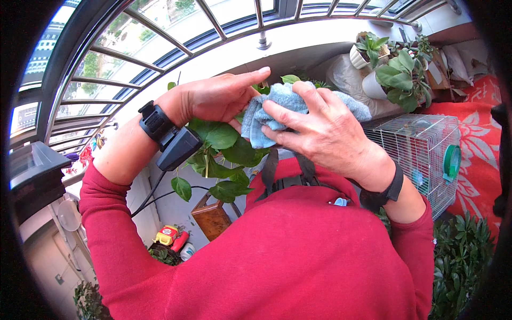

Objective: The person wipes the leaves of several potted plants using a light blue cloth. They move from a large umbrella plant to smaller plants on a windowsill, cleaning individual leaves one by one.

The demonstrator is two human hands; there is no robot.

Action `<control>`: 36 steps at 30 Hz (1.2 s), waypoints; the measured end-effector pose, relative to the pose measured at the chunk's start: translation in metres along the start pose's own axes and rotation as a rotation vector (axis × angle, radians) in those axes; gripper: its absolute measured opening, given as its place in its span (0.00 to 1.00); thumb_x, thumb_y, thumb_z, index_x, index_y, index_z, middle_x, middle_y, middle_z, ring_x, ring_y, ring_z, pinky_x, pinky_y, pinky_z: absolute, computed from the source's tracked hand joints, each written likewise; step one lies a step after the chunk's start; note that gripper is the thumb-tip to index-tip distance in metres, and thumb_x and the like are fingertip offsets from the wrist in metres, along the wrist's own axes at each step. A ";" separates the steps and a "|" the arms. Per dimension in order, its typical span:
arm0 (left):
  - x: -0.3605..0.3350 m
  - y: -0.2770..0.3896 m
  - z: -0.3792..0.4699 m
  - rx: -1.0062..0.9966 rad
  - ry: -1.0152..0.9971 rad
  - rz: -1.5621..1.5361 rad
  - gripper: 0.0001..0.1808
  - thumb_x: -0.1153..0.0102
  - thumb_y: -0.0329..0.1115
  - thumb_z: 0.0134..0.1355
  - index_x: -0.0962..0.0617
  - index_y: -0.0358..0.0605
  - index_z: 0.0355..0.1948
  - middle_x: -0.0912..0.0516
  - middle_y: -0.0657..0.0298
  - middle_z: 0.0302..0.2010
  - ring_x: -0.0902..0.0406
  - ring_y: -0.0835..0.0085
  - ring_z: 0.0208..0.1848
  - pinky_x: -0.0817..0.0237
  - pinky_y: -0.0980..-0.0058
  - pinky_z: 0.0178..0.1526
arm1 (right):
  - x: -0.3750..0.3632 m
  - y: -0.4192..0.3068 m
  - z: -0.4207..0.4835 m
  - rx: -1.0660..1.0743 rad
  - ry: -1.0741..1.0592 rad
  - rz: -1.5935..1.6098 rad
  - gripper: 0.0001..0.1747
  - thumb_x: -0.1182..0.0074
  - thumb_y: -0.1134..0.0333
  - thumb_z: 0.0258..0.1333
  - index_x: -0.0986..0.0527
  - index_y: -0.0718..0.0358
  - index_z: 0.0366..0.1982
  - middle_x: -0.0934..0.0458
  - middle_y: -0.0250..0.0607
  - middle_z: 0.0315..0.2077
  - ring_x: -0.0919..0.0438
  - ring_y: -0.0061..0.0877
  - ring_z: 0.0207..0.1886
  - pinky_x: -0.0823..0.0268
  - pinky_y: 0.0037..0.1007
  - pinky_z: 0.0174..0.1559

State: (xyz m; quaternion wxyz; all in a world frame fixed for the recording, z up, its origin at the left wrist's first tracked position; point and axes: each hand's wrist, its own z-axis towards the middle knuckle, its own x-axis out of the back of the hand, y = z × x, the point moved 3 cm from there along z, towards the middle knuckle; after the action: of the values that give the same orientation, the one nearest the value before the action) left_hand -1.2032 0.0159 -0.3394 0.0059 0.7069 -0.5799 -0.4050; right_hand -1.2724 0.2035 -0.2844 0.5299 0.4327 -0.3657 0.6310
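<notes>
My right hand (326,134) grips a bunched light-blue terry cloth (276,108), fingers spread over its top and near side. Touching the cloth's left side is my left hand (224,96), palm turned up and thumb stretched out. The cloth hides the ends of its other fingers, so whether they hold a leaf or the cloth is not visible. Beneath both hands a broad-leaved potted plant (220,138) spreads its green leaves; its pot is out of sight. One leaf tip (291,79) shows just beyond the cloth.
Metal railings (156,66) and windows curve around the far and left sides. At right stand a wire cage (416,152), potted plants (400,76) and a red patterned cloth (476,140). A wooden stool (212,220) and several bottles (167,235) are low at left. A cable (150,198) hangs from my left wrist.
</notes>
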 end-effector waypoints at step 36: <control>-0.007 0.076 -0.070 -0.716 0.433 0.380 0.14 0.45 0.40 0.68 0.32 0.47 0.27 0.19 0.56 0.26 0.20 0.70 0.31 0.28 0.72 0.41 | -0.004 0.006 -0.240 -1.369 0.009 0.338 0.29 0.39 0.74 0.47 0.21 0.48 0.55 0.26 0.33 0.58 0.28 0.35 0.55 0.35 0.34 0.59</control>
State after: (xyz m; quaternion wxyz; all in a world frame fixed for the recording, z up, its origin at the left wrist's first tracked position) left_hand -1.2244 -0.0352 -0.2525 0.4450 0.6096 -0.5084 -0.4146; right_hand -1.3159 0.4221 -0.3740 0.5793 -0.0633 -0.7406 0.3345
